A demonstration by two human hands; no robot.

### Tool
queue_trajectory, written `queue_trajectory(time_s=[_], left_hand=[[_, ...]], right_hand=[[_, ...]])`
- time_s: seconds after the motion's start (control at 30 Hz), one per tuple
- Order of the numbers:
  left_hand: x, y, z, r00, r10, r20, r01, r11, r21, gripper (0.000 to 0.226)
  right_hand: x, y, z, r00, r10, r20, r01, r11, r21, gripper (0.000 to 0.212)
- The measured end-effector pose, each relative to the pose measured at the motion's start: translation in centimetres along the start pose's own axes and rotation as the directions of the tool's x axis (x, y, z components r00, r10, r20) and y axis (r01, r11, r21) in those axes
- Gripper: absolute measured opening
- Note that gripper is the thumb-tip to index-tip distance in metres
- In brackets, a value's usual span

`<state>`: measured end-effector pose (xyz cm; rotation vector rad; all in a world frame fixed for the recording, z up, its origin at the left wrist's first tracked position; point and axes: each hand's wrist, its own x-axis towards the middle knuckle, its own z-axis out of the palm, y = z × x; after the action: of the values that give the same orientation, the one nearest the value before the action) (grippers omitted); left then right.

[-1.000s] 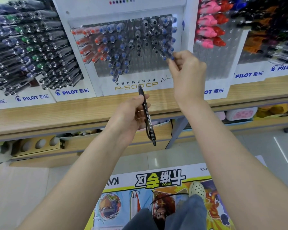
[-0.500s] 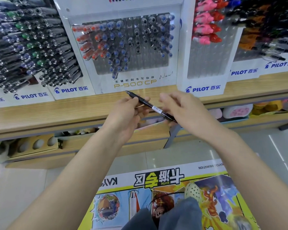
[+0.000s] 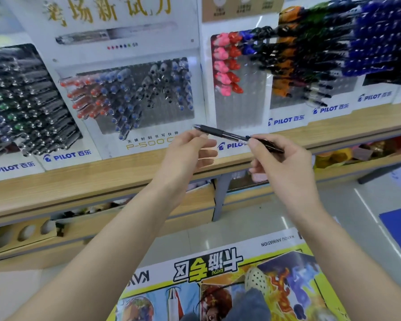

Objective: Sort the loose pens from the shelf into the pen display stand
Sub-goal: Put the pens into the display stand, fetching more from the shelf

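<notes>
A black pen [image 3: 225, 133] lies nearly level in front of the display stands, its tip pointing left. My right hand [image 3: 280, 163] pinches it near its right end between thumb and fingers. My left hand [image 3: 188, 151] sits just under the pen's left end with its fingers loosely spread and blurred; no grip on the pen shows. Behind the pen stands the P-500 display stand [image 3: 148, 144] with red, blue and black pens. To its right is a stand [image 3: 241, 107] with pink and red pens at the top and several bare slots below.
More Pilot stands full of pens flank these: dark and green pens on the left [image 3: 21, 100], orange, black and blue ones on the right [image 3: 333, 54]. All stand on a wooden shelf [image 3: 102, 179]. A lower shelf and a printed floor mat [image 3: 218, 274] lie below.
My right hand came down from the P-500 stand and took the pen's right end. The pen swung from upright to nearly level, and my left hand's fingers loosened. The view shifted upward.
</notes>
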<state>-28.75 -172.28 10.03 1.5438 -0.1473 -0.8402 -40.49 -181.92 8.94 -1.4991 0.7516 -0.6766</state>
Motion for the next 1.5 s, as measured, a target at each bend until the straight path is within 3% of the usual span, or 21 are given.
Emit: queue_trajectory(time_s=[0.07, 0.17, 0.27, 0.37, 0.53, 0.63, 0.73, 1.1, 1.27, 1.4, 1.5], left_hand=[[-0.1, 0.8, 1.0, 0.997, 0.079, -0.015, -0.077, 0.992, 0.098, 0.014], [-0.1, 1.9, 2.0, 0.944, 0.329, -0.008, -0.309, 0.896, 0.319, 0.016], [0.1, 3.5, 2.8, 0.807, 0.588, 0.051, -0.535, 0.692, 0.485, 0.018], [0.7, 5.4, 3.6, 0.630, 0.755, 0.181, -0.662, 0.400, 0.634, 0.019], [2.7, 8.0, 4.5, 0.459, 0.798, 0.391, -0.661, 0.013, 0.750, 0.029], [4.7, 8.5, 4.3, 0.428, 0.768, 0.477, -0.584, -0.168, 0.794, 0.040], [5.9, 8.4, 4.0, 0.403, 0.717, 0.569, -0.562, -0.297, 0.772, 0.042], [5.9, 7.7, 3.2, 0.266, 0.618, 0.740, -0.494, -0.572, 0.655, 0.047], [5.6, 7.3, 2.1, 0.214, 0.592, 0.777, -0.466, -0.637, 0.614, 0.032], [5.5, 6.5, 1.1, 0.191, 0.571, 0.798, -0.436, -0.679, 0.591, 0.026], [5.6, 6.4, 0.7, 0.160, 0.567, 0.808, -0.442, -0.690, 0.573, 0.025]], right_hand=[[0.4, -0.9, -1.2, 0.994, -0.036, -0.106, 0.042, 0.998, 0.053, 0.006], [0.9, -2.2, -2.8, 0.962, -0.085, -0.260, 0.109, 0.991, 0.081, 0.009], [1.2, -3.1, -4.0, 0.928, -0.208, -0.310, 0.208, 0.978, -0.034, 0.012], [1.9, -3.1, -4.5, 0.890, -0.383, -0.246, 0.326, 0.913, -0.244, 0.009], [4.1, -2.3, -4.0, 0.833, -0.543, -0.104, 0.446, 0.772, -0.454, 0.020], [5.2, -1.8, -3.3, 0.790, -0.610, -0.055, 0.501, 0.695, -0.516, 0.023], [6.0, -1.4, -2.5, 0.796, -0.606, 0.010, 0.508, 0.658, -0.555, 0.026], [8.4, -1.6, 0.5, 0.735, -0.673, -0.084, 0.454, 0.580, -0.676, 0.011], [7.5, -1.5, 0.3, 0.715, -0.687, -0.125, 0.523, 0.646, -0.556, 0.015], [6.9, -1.2, -0.4, 0.650, -0.755, -0.090, 0.559, 0.554, -0.617, 0.016], [7.2, -1.6, -0.2, 0.654, -0.753, -0.074, 0.558, 0.547, -0.624, 0.013]])
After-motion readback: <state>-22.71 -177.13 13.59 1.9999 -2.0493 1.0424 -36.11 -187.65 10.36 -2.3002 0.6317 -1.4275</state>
